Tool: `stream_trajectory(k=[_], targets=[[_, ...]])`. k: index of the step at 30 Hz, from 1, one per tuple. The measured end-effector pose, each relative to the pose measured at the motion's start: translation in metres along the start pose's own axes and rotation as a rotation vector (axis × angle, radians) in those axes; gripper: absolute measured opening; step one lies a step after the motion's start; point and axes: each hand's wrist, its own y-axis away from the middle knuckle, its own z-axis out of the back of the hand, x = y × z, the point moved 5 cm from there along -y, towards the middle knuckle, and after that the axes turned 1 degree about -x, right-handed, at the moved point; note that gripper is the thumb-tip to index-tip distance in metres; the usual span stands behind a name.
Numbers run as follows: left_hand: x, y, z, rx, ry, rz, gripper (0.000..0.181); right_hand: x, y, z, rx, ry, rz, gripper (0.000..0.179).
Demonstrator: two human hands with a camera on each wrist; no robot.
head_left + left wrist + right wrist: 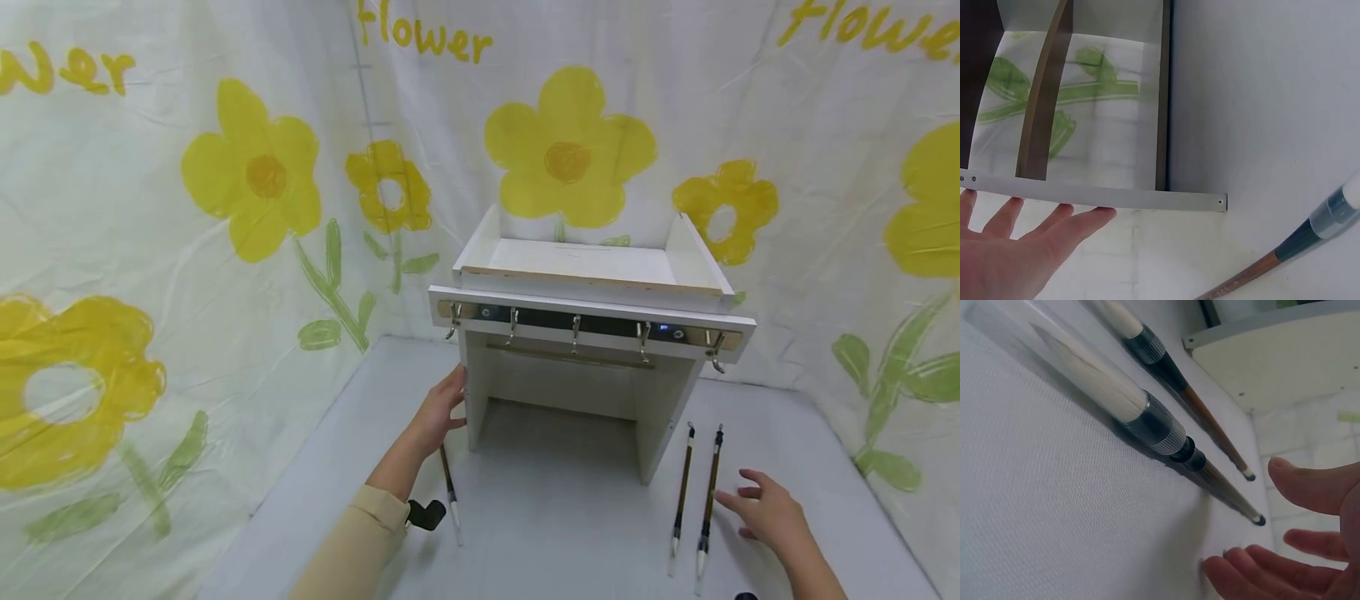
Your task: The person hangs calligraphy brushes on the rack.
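Observation:
A white shelf unit (663, 408) with a rail of metal hooks (551, 319) across its front stands on the table in the head view. Its left side panel is touched by my left hand (437, 414); the left wrist view shows those fingers (1079, 228) extended along the panel's edge. One calligraphy brush (452, 492) lies below that hand. Two more, an inner brush (682, 492) and an outer brush (712, 492), lie right of the shelf, clear caps over their white tips. Beside the outer one hovers my right hand (772, 512), fingers loosely spread, holding nothing.
A pale table (555, 533) carries everything. Behind it hangs a white curtain (450, 100) with yellow flowers. A black device (426, 515) sits at my left wrist, and a small dark object (746, 596) shows at the bottom edge.

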Motion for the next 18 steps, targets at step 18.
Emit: stream_trajectory(k=[18], targets=[[0.006,-0.006,0.001,-0.062,-0.044,0.001,0.087,0.013,-0.01,-0.011,-0.084,0.107,0.044,0.091]])
